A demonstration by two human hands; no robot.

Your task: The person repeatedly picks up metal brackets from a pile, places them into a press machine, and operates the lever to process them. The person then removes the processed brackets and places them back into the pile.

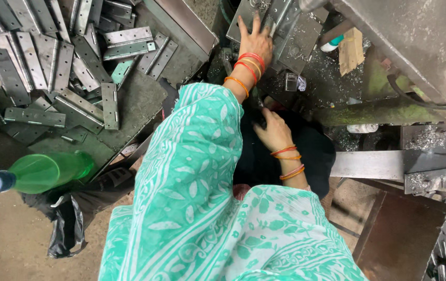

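Observation:
My left hand [255,42], with red and orange bangles on the wrist, reaches forward and lies flat with its fingers spread on a grey metal hinge plate [291,32] on the machine bed. My right hand [273,131], also bangled, is lower, close to my lap, its fingers curled into a dark shadowed gap beside a black cloth [306,151]. What those fingers touch is hidden. A green patterned drape [192,171] covers my left arm and my lap.
A heap of grey metal hinges [51,62] lies on a tray at the left. A green bottle with a blue cap [43,171] and a black plastic bag [69,224] are at the lower left. The machine body [415,36], a wooden block [350,49] and metal shavings are on the right.

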